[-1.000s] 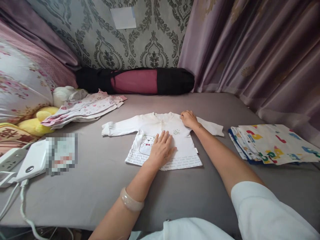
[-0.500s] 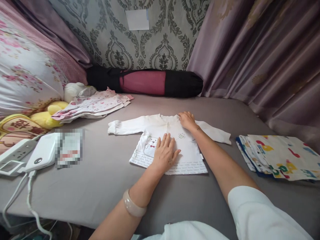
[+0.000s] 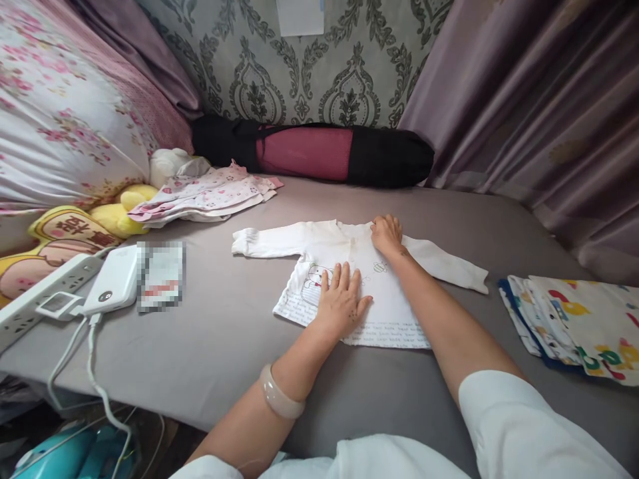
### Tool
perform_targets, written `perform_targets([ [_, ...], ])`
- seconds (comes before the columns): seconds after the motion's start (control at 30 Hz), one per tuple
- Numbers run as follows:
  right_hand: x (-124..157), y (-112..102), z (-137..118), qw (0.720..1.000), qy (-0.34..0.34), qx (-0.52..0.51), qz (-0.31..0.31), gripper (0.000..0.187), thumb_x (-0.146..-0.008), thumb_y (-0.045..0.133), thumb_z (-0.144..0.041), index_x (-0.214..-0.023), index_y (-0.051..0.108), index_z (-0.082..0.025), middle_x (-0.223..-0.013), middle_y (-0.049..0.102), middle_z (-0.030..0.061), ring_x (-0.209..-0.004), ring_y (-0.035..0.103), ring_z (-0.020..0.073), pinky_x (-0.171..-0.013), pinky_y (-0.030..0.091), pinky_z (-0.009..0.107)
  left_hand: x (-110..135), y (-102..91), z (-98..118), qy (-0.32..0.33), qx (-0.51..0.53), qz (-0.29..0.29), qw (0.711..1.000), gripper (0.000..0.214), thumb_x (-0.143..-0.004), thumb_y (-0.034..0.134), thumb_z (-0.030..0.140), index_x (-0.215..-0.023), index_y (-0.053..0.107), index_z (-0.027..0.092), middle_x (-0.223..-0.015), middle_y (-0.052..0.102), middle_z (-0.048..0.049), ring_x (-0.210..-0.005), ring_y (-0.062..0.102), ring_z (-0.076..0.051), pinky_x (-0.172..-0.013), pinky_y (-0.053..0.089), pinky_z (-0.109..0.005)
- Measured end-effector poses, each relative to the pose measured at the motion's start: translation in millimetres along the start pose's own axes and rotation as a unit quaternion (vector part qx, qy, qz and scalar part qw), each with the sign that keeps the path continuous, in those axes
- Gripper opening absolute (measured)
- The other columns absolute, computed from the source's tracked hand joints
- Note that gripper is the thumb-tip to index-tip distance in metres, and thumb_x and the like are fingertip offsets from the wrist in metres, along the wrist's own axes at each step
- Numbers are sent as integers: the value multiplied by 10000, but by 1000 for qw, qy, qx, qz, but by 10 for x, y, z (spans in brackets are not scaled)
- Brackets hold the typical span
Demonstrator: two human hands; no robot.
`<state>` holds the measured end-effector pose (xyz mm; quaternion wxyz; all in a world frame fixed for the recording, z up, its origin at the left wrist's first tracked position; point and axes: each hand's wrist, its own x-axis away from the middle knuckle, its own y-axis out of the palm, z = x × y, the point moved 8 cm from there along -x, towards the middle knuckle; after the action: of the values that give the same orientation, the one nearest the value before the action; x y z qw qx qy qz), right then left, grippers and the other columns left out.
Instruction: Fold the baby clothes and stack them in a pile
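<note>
A small white long-sleeved baby shirt (image 3: 367, 299) lies spread front up on the grey sheet, with a bear print, a little green bee-like print and lines of lettering along its hem. My left hand (image 3: 342, 299) rests flat on its front beside the bear, fingers spread; a pale bangle circles that wrist. At the shirt's shoulder, close to the collar, my right hand (image 3: 387, 234) has its fingers bent around the fabric. The shirt's right-hand side is partly hidden under my right forearm.
Folded patterned cloths (image 3: 574, 326) lie at right. At left are pink-and-white clothes (image 3: 210, 193), a yellow plush toy (image 3: 120, 216), a white power bank (image 3: 112, 279) with cables and a power strip (image 3: 50, 293). A black-and-maroon long bag (image 3: 309, 153) lies along the wall.
The view has shifted, so everything sits a little farther right. My right hand's fingers look more bent at the shoulder; my left hand stays flat on the shirt.
</note>
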<state>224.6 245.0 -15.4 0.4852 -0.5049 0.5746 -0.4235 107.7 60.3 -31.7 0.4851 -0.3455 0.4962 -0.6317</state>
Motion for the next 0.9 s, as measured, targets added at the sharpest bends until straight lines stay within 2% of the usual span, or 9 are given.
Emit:
perform_targets([
  [0.13,38,-85,-428,998,-66,-3,5,350,-987,385,-227,-1233,620,-143,-1255,577,170,-1178,486,296,-957,366,387,-35,-132,-107,-41,32,63,997,578,-998,306,472,-1412,436,90,-1507,426,-185,-1433,334,-316,-1161,294,-509],
  [0.23,63,-42,-787,993,-117,-11,-27,360,-995,386,-247,-1270,606,-174,-1236,605,148,-1151,519,277,-953,379,366,-57,-191,-276,-71,34,115,990,473,-992,353,374,-1336,479,74,-1437,496,-212,-1390,401,-323,-1133,334,-494],
  [0.33,54,54,-998,989,-134,-1,-63,336,-991,404,-244,-1240,622,-186,-1204,633,138,-1140,542,267,-942,389,354,-78,-214,-451,-75,34,137,987,421,-951,433,305,-1297,481,69,-1400,513,-238,-1361,432,-336,-1112,354,-496],
  [0.47,28,164,-1064,990,-116,0,-84,314,-993,391,-210,-1205,618,-163,-1203,644,144,-1137,559,260,-924,394,346,-88,-299,-662,-104,39,161,981,399,-899,514,274,-1255,488,94,-1373,527,-225,-1340,443,-335,-1104,347,-490],
  [0.6,40,179,-1044,996,-85,-18,-34,320,-996,333,-154,-1210,566,-105,-1216,627,165,-1136,558,257,-919,396,340,-111,-412,-785,-128,72,170,974,282,-895,510,237,-1164,543,159,-1250,618,-152,-1220,538,-284,-1018,415,-436],
  [0.67,51,187,-1033,997,-76,-23,-16,332,-998,300,-142,-1199,560,-100,-1237,609,167,-1148,545,262,-927,396,348,-103,-505,-885,-151,98,192,965,237,-918,471,240,-1117,581,173,-1167,655,-126,-1125,582,-263,-969,440,-410],
  [0.8,76,156,-1013,995,-79,-36,-40,323,-994,328,-171,-1211,559,-111,-1268,587,169,-1175,525,272,-955,394,364,-18,-677,-1235,-247,126,237,931,229,-911,473,288,-980,657,170,-1013,687,-120,-1014,596,-265,-923,446,-393],
  [0.9,229,60,-1000,991,-90,-59,-78,352,-971,401,-198,-1300,503,-128,-1294,583,162,-1187,525,277,-963,407,377,36,-622,-1493,-327,177,200,907,250,-886,512,359,-886,685,179,-929,708,-99,-949,613,-257,-854,461,-362],
])
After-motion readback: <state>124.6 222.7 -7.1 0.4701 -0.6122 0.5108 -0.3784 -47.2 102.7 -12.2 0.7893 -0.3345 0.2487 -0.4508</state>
